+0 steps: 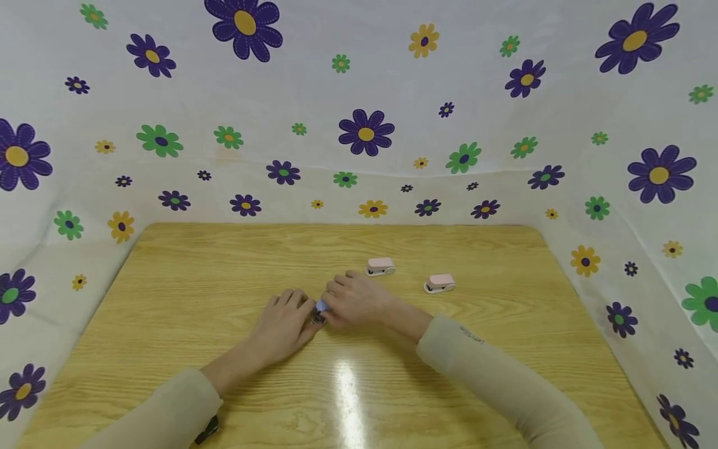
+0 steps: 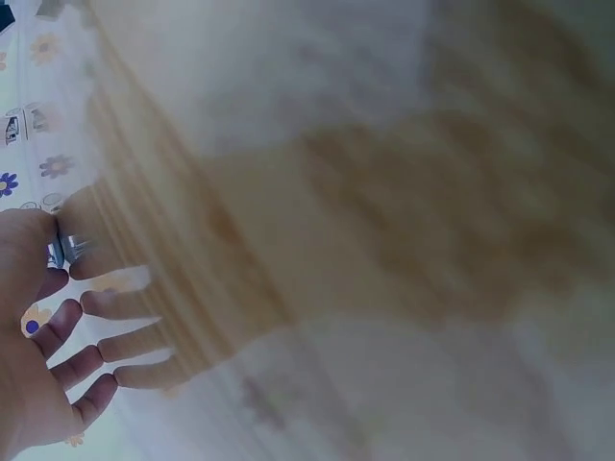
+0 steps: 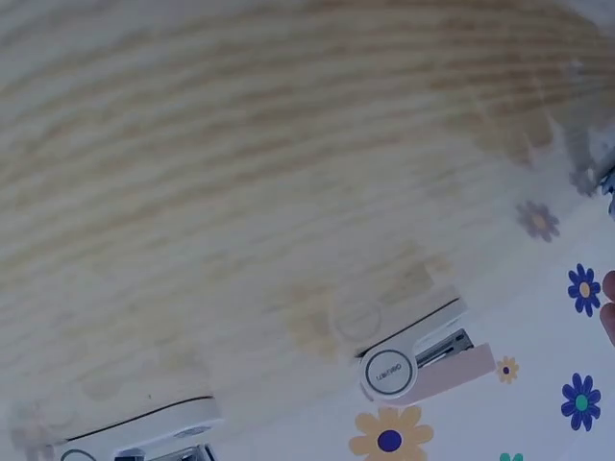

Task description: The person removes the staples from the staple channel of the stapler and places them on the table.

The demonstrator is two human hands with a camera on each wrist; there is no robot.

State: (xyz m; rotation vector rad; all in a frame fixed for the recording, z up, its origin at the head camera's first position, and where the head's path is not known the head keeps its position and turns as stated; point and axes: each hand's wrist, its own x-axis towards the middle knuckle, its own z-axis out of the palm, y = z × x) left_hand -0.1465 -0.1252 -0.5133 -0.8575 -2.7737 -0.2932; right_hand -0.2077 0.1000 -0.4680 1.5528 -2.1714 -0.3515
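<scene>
Both hands meet near the middle of the wooden table [image 1: 252,262] over a small blue stapler [image 1: 321,305], its dark metal part showing between them. My left hand [image 1: 285,324] grips its left side; in the left wrist view the thumb and fingertips of the left hand [image 2: 34,365] close around it, other fingers loosely bent. From the right, my right hand [image 1: 359,300] grips the blue top with fingers curled over it, hiding much of it. The right wrist view catches only fingertips [image 3: 608,307] and a sliver of the stapler [image 3: 609,182] at its edge.
Two pink and white staplers lie beyond the right hand, one nearer [image 1: 440,284] and one farther back [image 1: 380,267]. A white cloth [image 1: 314,93] with printed flowers hangs around the table's back and sides. Something dark [image 1: 207,430] shows beneath the left sleeve.
</scene>
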